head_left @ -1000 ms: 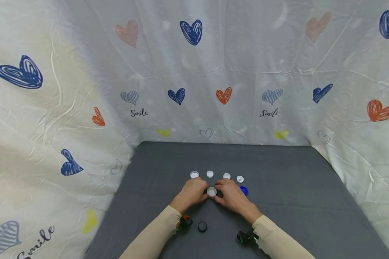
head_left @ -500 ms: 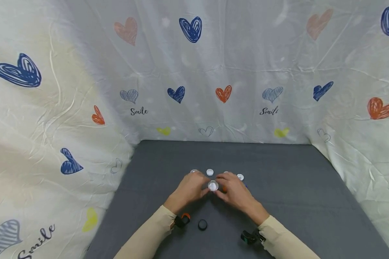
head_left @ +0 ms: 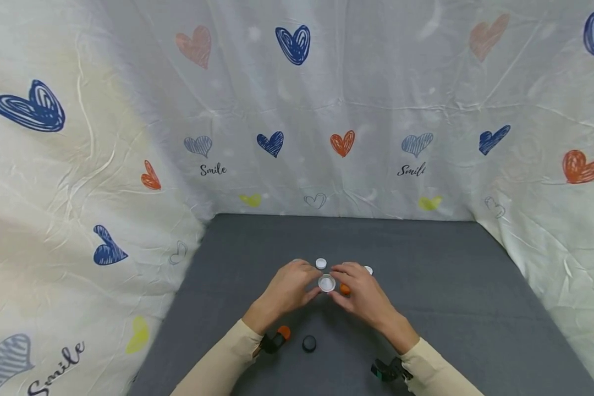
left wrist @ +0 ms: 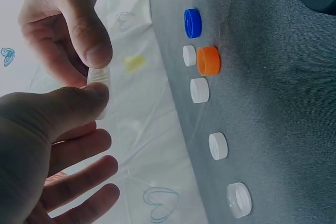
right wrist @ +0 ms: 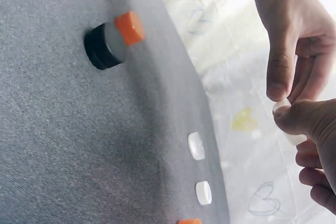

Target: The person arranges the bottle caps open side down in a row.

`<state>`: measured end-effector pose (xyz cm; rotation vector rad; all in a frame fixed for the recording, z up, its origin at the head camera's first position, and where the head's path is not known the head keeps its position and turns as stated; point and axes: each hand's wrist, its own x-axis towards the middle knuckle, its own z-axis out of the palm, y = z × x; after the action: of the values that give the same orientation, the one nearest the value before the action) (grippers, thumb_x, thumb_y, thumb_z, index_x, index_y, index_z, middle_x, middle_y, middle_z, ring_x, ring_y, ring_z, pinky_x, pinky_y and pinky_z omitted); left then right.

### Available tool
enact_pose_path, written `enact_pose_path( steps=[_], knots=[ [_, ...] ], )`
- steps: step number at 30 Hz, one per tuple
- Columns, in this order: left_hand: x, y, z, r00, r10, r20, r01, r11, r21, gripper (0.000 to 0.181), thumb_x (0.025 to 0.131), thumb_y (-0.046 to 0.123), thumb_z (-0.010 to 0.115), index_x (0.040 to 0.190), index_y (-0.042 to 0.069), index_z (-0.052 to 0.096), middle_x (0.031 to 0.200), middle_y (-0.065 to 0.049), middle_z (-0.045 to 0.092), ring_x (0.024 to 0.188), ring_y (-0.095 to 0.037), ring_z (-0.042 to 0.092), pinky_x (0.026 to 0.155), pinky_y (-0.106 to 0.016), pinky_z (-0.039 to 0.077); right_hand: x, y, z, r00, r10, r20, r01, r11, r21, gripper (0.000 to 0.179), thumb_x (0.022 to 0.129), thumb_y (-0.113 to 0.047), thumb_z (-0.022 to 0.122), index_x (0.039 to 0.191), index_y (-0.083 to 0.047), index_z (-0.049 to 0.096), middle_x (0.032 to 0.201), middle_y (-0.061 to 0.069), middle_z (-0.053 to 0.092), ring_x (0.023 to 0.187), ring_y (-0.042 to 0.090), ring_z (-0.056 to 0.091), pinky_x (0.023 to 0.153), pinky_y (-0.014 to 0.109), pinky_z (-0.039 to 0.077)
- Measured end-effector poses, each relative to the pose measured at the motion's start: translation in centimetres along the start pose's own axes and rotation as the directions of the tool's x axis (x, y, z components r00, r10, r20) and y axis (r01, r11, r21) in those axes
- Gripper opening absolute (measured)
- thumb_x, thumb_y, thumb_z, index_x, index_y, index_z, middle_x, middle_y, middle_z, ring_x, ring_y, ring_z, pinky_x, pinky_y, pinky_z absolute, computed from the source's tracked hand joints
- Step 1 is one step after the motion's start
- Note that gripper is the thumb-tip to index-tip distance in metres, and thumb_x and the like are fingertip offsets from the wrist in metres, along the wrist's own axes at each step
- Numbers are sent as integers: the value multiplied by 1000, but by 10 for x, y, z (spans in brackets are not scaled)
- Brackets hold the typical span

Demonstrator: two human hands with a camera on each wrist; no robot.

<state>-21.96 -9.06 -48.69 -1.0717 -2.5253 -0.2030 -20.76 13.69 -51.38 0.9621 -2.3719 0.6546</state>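
Note:
A whitish, translucent bottle cap with a ribbed side is held between both hands, its open side facing up in the head view. My left hand pinches its left side, with the other fingers spread in the left wrist view. My right hand pinches the opposite side. The cap is raised off the grey table; thumbs cover part of it. Beneath the right hand lies an orange cap. White caps lie just beyond the hands, some hidden by them in the head view.
On the grey table a black cap and another orange cap lie nearer the body. A blue cap and several white caps show in the left wrist view. A heart-printed curtain hangs behind.
Both hands have lifted the translucent cap and moved it slightly forward and right. The orange cap beneath has come into view; the blue cap is now covered in the head view.

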Motion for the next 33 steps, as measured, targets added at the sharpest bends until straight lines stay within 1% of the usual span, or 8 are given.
enact_pose_path(
  steps=[4,10,18,22,24,28,31,33],
  knots=[
    [-4,0,1,1000,6,-30,-7,999,-31,36,84,35,82,114,17,75,109,5,74,102,-12,68,97,-33,53,-1,-2,-2,1000,1,-11,-1,1000,13,43,79,-27,87,115,-8,74,119,6,69,111,22,62,91,42,55],
    [-7,-3,5,992,37,-119,-45,997,-61,43,80,27,86,119,15,72,114,3,73,105,-13,67,97,-31,53,2,-3,-6,1000,25,-16,-25,999,31,38,81,-29,85,111,-9,75,117,7,70,110,22,63,91,46,54],
    [-8,-5,5,964,103,-247,-125,989,-76,42,81,24,86,119,12,73,115,1,73,105,-15,68,94,-31,54,5,-4,-12,999,40,2,-40,993,113,34,87,-30,79,114,-11,74,117,4,70,110,18,64,87,41,56],
    [-8,-5,4,951,124,-282,-150,986,-71,34,84,24,83,116,13,75,112,1,75,102,-15,69,92,-31,55,4,-4,-13,998,52,21,-55,983,175,30,93,-32,73,117,-14,73,119,1,71,113,16,63,90,42,55],
    [-7,-5,5,952,114,-284,-142,987,-80,32,85,24,82,114,13,76,110,2,75,99,-13,69,90,-30,55,3,-3,-13,998,64,21,-67,981,183,29,94,-33,71,118,-15,73,119,0,70,114,16,63,92,43,54],
    [-8,-6,7,963,57,-263,-91,989,-118,25,88,24,79,110,15,76,104,4,76,88,-9,67,82,-26,55,2,-2,-14,998,69,4,-68,984,163,33,93,-36,72,120,-16,72,121,-1,70,115,16,62,94,43,54],
    [-9,-5,9,970,-11,-243,-33,984,-175,21,89,25,78,108,15,77,98,6,75,79,-6,62,73,-23,53,2,0,-15,999,26,-31,-22,993,115,38,89,-34,77,121,-14,72,122,2,69,114,18,62,92,42,54],
    [-10,-5,10,973,-61,-221,9,973,-230,19,90,25,77,106,16,77,94,6,75,74,-5,61,67,-22,51,2,0,-16,998,-16,-55,20,997,76,42,85,-30,82,121,-12,72,122,3,69,114,20,62,92,43,54]
  ],
)
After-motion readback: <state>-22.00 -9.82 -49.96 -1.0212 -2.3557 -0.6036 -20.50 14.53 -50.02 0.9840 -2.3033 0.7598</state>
